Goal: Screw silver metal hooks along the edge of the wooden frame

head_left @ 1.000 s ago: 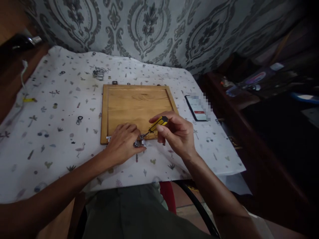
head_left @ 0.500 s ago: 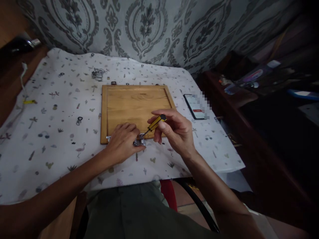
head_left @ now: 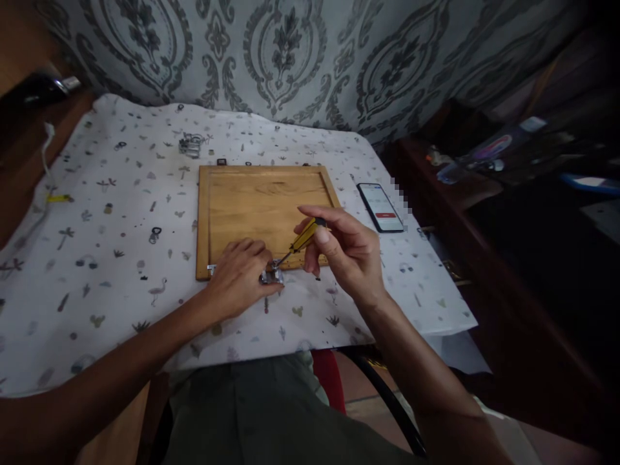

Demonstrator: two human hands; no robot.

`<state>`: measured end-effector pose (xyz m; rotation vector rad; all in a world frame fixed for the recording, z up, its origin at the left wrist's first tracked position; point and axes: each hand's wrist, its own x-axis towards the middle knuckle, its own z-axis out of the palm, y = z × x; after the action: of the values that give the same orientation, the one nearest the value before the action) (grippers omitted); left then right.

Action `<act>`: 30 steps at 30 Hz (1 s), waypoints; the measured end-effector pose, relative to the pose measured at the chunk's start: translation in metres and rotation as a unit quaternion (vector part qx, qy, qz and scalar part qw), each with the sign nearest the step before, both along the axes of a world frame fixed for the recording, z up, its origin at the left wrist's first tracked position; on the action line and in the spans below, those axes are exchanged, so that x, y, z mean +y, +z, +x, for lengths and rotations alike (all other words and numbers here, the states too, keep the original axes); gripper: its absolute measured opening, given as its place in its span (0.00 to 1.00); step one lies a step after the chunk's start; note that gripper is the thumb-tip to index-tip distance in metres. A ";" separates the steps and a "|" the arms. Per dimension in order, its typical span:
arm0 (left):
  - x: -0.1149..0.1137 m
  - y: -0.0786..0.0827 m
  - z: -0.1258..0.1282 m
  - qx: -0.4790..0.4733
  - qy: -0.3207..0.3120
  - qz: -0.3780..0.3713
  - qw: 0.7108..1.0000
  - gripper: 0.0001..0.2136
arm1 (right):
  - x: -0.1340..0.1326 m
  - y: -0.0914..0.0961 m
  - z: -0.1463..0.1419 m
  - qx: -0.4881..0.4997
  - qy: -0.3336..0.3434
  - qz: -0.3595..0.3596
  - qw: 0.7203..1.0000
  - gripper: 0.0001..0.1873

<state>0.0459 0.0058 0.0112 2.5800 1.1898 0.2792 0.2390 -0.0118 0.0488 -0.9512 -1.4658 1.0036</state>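
Note:
A framed wooden panel [head_left: 268, 206], like a small cabinet door, lies flat on the cloth-covered table. At its near edge sits a metal hinge [head_left: 272, 276], partly covered by my left hand [head_left: 242, 274], whose thumb and fingers close around it. My right hand [head_left: 346, 252] grips a screwdriver [head_left: 307, 237] with a yellow and black handle between thumb and fingers. The screwdriver slants down to the left, its tip at the hinge; any screw under it is too small to make out. Another metal piece [head_left: 211, 268] shows at the panel's edge left of my left hand.
Several metal hinges [head_left: 191, 144] lie at the back of the printed tablecloth [head_left: 121, 258]. A phone [head_left: 380, 206] rests right of the panel. A yellow item [head_left: 59, 198] lies at the left edge. Farther right, a plastic bottle [head_left: 498, 145] lies on dark furniture.
My right hand has shifted slightly right, and its fingers sit differently around the screwdriver handle. The tip stays at the hinge. My left hand has not visibly moved.

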 end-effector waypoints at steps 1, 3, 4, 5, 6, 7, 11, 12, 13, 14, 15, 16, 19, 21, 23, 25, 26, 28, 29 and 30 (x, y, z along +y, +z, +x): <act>0.000 0.000 0.000 0.001 0.000 -0.001 1.000 0.16 | -0.001 0.000 0.000 -0.001 -0.003 0.004 1.000 0.17; 0.000 -0.001 0.000 0.003 0.003 -0.006 1.000 0.16 | -0.002 0.000 -0.001 0.003 -0.020 0.023 1.000 0.13; 0.000 -0.001 -0.001 0.001 0.003 -0.009 1.000 0.15 | -0.002 0.001 -0.002 0.005 -0.032 0.031 0.999 0.12; 0.000 -0.001 -0.001 -0.003 0.002 -0.011 1.000 0.15 | -0.002 0.002 -0.003 0.007 -0.042 0.035 0.998 0.12; 0.000 -0.002 -0.001 -0.009 0.001 -0.013 1.000 0.14 | -0.002 0.002 -0.005 0.008 -0.050 0.032 0.998 0.12; 0.000 -0.003 -0.001 -0.016 0.000 -0.013 1.000 0.14 | -0.001 0.003 -0.005 0.011 -0.053 0.026 0.998 0.14; 0.001 -0.004 -0.002 -0.028 -0.004 -0.009 1.000 0.13 | 0.000 0.005 -0.004 0.015 -0.031 -0.001 0.999 0.18; 0.001 -0.004 -0.002 -0.025 -0.004 -0.008 1.000 0.14 | -0.001 0.006 -0.002 0.009 -0.025 -0.002 1.000 0.18; 0.001 -0.004 -0.001 -0.021 -0.003 -0.008 1.000 0.14 | -0.001 0.006 -0.001 0.002 -0.020 -0.003 1.000 0.19; 0.000 -0.004 -0.001 -0.015 -0.001 -0.008 1.000 0.14 | -0.001 0.006 0.001 -0.006 -0.017 -0.001 1.000 0.18; 0.000 -0.003 -0.001 -0.011 0.002 -0.008 1.000 0.14 | -0.002 0.006 0.001 -0.010 -0.017 0.004 1.000 0.16; 0.000 -0.003 -0.001 -0.008 0.004 -0.010 1.000 0.15 | -0.002 0.006 0.001 -0.011 -0.019 0.012 1.000 0.14; 0.000 -0.003 -0.001 -0.009 0.005 -0.012 1.000 0.14 | -0.002 0.006 -0.001 0.004 -0.033 0.032 0.999 0.11; 0.000 -0.003 -0.001 -0.013 0.002 -0.010 1.000 0.14 | -0.001 0.006 -0.003 0.012 -0.041 0.022 0.999 0.14; 0.000 -0.004 -0.001 -0.015 0.000 -0.009 1.000 0.14 | 0.000 0.007 -0.003 0.015 -0.034 0.003 0.999 0.17; 0.000 -0.004 -0.001 -0.017 0.001 -0.009 1.000 0.14 | 0.000 0.008 -0.002 0.006 -0.018 -0.007 1.000 0.18; 0.000 -0.004 -0.001 -0.019 0.001 -0.009 1.000 0.13 | -0.001 0.008 -0.001 -0.001 -0.010 -0.007 1.000 0.18; 0.000 -0.004 0.000 -0.021 0.002 -0.010 1.000 0.13 | -0.002 0.009 0.002 -0.015 0.001 -0.005 1.000 0.18; 0.000 -0.003 0.000 -0.021 0.002 -0.012 1.000 0.13 | -0.003 0.010 0.003 -0.020 0.003 -0.002 1.000 0.18; 0.000 -0.003 0.000 -0.021 0.002 -0.014 1.000 0.13 | -0.003 0.010 0.003 -0.022 0.001 0.003 1.000 0.16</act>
<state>0.0454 0.0062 0.0081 2.5355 1.1771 0.3138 0.2419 -0.0147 0.0586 -0.9718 -1.5056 0.9852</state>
